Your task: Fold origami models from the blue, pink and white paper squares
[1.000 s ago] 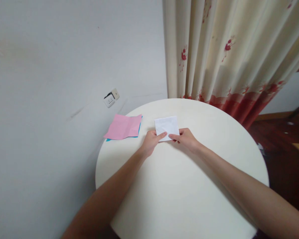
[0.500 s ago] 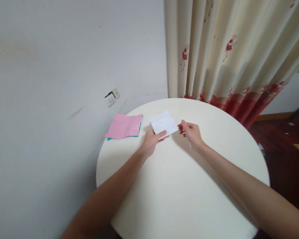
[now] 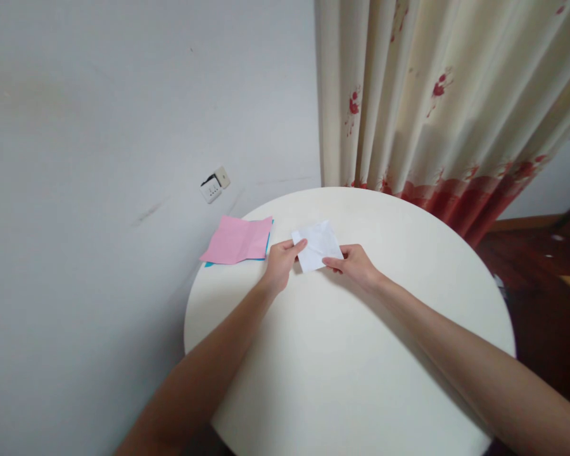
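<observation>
L hand (image 3: 279,261) pinches white paper (image 3: 317,244) at its 9 o'clock edge | R hand (image 3: 354,265) pinches 5 o'clock corner, prob. to keep it flat | paper on table (image 3: 361,354), pink sheet (image 3: 237,240) at 9 o'clock

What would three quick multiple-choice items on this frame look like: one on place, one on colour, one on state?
1. Where is the pink sheet?
A. by the table's left rim
B. on the floor
C. under the curtain

2. What colour is the sheet between the hands?
A. blue
B. white
C. pink

3. How is the white sheet held?
A. left hand only
B. right hand only
C. both hands

A: it lies by the rim on the wall side.
B: it is white.
C: the left hand pinches its left edge, the right hand its near edge.
</observation>
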